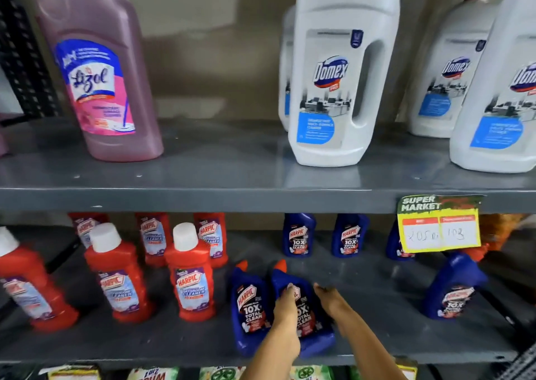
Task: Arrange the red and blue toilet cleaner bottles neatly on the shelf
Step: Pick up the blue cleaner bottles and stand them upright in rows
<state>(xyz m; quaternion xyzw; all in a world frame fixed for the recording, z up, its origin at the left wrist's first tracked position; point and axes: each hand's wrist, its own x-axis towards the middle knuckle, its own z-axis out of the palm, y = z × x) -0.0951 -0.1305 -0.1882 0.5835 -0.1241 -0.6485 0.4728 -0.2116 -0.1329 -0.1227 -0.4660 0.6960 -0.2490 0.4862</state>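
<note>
On the lower grey shelf (391, 301), red toilet cleaner bottles (191, 284) with white caps stand at the left in two rows, some of them tilted. Blue bottles stand at the right: two at the back (298, 234), one leaning at front right (452, 289). At front centre, two blue bottles with orange caps stand side by side. My left hand (285, 310) lies on the front of the right one (306, 318). My right hand (330, 298) presses its right side. The other blue bottle (251, 307) touches it on the left.
The upper shelf holds a big pink Lizol jug (98, 69) and several white Domex jugs (336, 72). A yellow price tag (439, 228) hangs from the upper shelf edge and hides part of a blue bottle. Boxes show below the lower shelf.
</note>
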